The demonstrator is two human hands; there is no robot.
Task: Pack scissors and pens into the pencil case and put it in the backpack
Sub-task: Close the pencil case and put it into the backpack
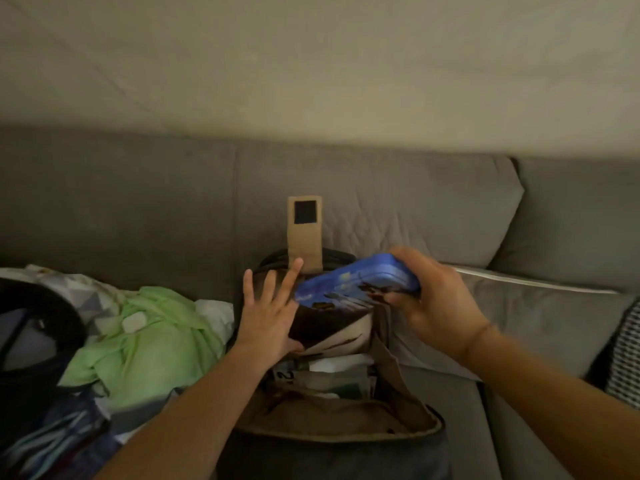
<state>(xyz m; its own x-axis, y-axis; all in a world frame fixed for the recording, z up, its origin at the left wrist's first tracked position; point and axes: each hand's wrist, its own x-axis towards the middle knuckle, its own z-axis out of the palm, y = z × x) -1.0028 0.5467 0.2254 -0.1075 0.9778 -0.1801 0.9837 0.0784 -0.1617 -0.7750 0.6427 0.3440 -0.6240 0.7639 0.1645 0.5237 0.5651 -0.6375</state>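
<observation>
A blue pencil case [356,282] with a printed picture is held tilted over the open mouth of a tan backpack [346,420] that stands on a grey sofa. My right hand [433,306] grips the case by its right end. My left hand [270,313] has its fingers spread flat against the backpack's left inner wall, next to the case's lower left end. The backpack's tan strap with a black velcro patch [304,230] sticks up behind. Papers and a white item [332,372] lie inside. No scissors or pens are visible.
A light green cloth [149,344] lies heaped on the sofa to the left, with a dark round object [38,313] and patterned fabric beyond it. A grey cushion [540,327] and a black-and-white checked item [623,355] sit to the right. The sofa back [138,202] rises behind.
</observation>
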